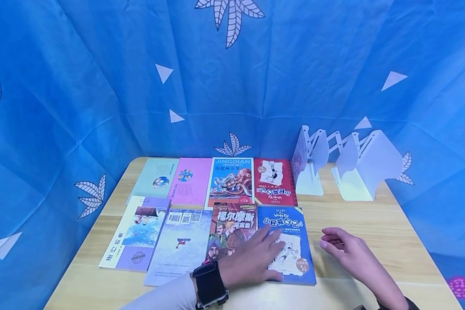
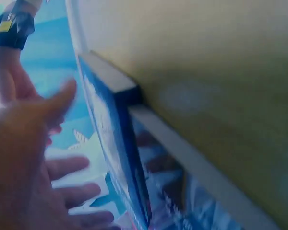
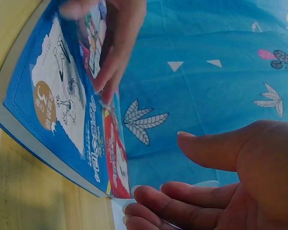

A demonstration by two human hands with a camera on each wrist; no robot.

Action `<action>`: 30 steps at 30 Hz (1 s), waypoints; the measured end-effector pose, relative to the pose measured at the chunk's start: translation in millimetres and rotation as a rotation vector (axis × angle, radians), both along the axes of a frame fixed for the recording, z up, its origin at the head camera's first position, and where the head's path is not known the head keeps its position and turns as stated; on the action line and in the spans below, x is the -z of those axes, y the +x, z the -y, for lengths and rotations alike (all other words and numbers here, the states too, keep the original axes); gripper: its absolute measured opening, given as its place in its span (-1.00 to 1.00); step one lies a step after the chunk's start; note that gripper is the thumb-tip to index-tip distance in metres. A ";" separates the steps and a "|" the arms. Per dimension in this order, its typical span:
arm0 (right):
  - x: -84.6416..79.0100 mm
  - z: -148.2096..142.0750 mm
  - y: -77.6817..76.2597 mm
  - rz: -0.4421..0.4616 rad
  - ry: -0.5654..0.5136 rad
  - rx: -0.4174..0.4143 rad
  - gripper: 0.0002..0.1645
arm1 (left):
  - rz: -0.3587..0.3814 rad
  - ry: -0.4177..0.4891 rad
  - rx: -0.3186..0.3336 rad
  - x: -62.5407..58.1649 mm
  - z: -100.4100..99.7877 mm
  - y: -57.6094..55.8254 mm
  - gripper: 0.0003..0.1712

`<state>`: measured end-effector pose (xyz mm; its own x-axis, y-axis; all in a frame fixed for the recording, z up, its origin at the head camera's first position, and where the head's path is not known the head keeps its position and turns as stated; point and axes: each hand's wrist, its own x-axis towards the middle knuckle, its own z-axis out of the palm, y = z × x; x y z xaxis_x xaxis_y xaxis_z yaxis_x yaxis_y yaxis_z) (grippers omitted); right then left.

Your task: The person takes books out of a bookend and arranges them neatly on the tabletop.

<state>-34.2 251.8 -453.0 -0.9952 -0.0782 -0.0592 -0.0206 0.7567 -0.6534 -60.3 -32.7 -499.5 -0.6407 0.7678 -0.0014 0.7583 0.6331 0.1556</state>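
Note:
My left hand (image 1: 249,260) is spread over a blue Diary of a Wimpy Kid book (image 1: 284,219), fingers extended across its cover. Whether the fingertips touch the cover cannot be told. Partly under that hand and wrist lies a brown comic-style book (image 1: 234,217) with Chinese lettering. To the right of the blue book, my right hand (image 1: 354,256) hovers over bare wood with its fingers loosely bent, holding nothing. In the right wrist view, the blue book (image 3: 24,91) shows its thick page edge, and the right hand (image 3: 230,177) is apart from it.
Behind lie a red book (image 1: 288,189), an octopus-cover book (image 1: 232,185), a pink book (image 1: 193,172) and a green book (image 1: 151,185). At left are a purple-and-white book (image 1: 139,232) and a pale blue book (image 1: 182,258). A white expandable bookend (image 1: 376,163) stands back right, before blue cloth (image 1: 314,64).

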 end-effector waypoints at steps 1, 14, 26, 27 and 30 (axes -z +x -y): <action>0.2 0.8 -0.5 0.001 0.000 -0.003 -0.52 | 0.057 -0.015 0.022 -0.5 -0.6 2.4 0.04; 3.5 5.8 0.5 0.008 0.010 -0.015 -0.54 | 0.120 -0.116 0.047 1.4 -2.3 11.7 -0.02; 7.1 7.0 0.8 0.014 0.008 -0.032 -0.55 | 0.145 -0.103 0.051 2.1 -1.8 6.7 -0.01; 7.7 7.2 0.9 0.013 0.008 -0.035 -0.55 | 0.148 -0.105 0.057 1.8 -1.6 6.2 -0.01; 8.7 8.4 0.9 0.005 0.005 -0.051 -0.56 | 0.145 -0.114 0.091 -0.6 0.6 4.4 -0.03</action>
